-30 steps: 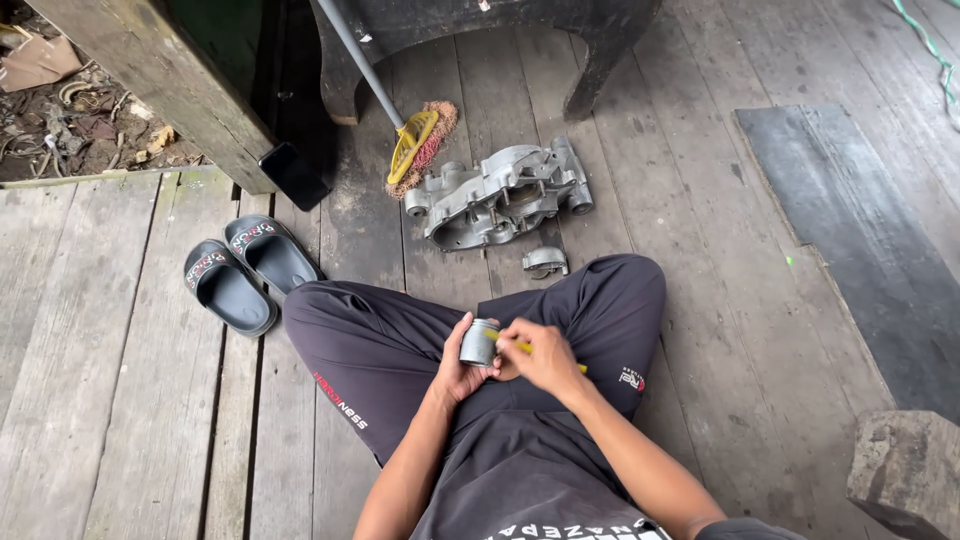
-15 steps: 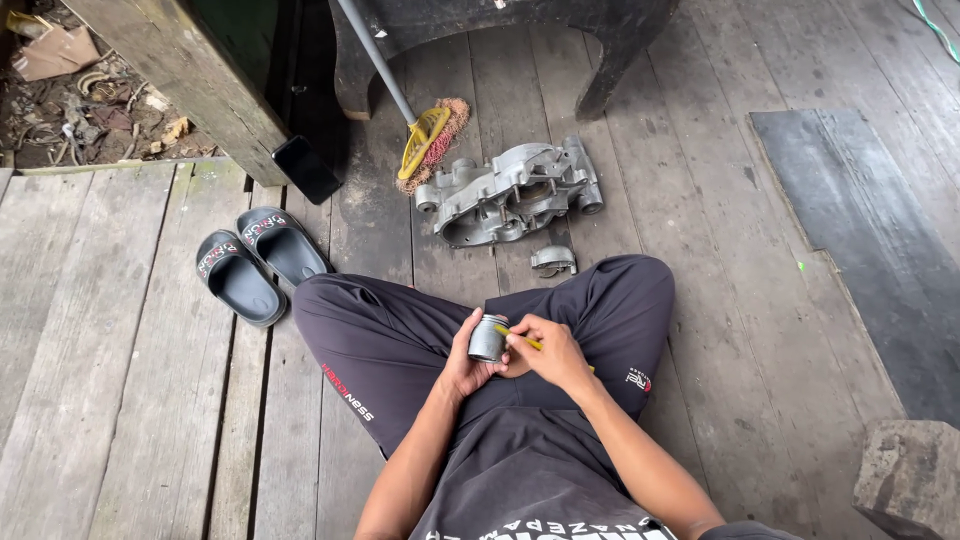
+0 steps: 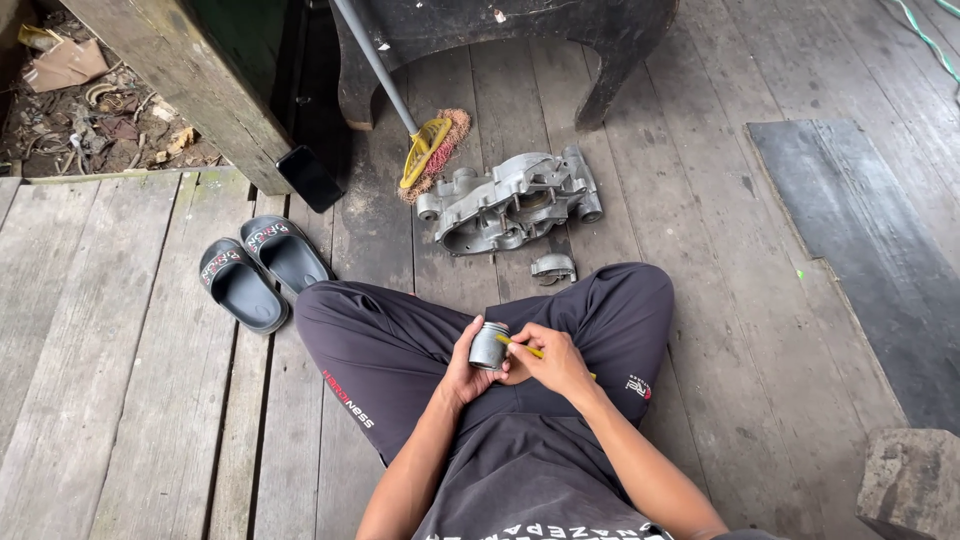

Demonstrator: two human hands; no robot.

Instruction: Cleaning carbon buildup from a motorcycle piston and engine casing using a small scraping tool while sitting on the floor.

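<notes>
1. Left hand [image 3: 462, 372]: fingers curled round a small grey metal cylinder [image 3: 489, 345], gripping it by its side wall, upright, over the lap.
2. Right hand [image 3: 552, 362]: pinched closed on a thin yellow tool [image 3: 522, 347], held like a pen; its tip meets the cylinder's upper edge. Exact contact spot too small to tell.
3. Doing this well, as a judgement: keep the left grip firm so the cylinder does not roll, brace both wrists on the legs, work the tip with short, light strokes, and turn the part rather than the tool.
4. Both hands sit above crossed legs in dark trousers [image 3: 400, 345]; the person is seated on a worn wooden plank floor [image 3: 130, 400].
5. Just ahead of the knees: a small curved metal piece [image 3: 553, 267] lies on the floor.
6. Beyond it: a large grey cast metal housing [image 3: 510, 200], lying flat, apart from the small piece.
7. Near the housing's left end: a broom with a yellow head [image 3: 428, 150], its handle leaning up and away.
8. Left of the legs: a pair of dark slide sandals [image 3: 262, 268], side by side.
9. Past the sandals: a dark phone [image 3: 309, 178] propped against a wooden post.
10. Far right: a dark mat [image 3: 870, 250] on the floor; a grey stone block [image 3: 912, 482] at the lower right corner.
</notes>
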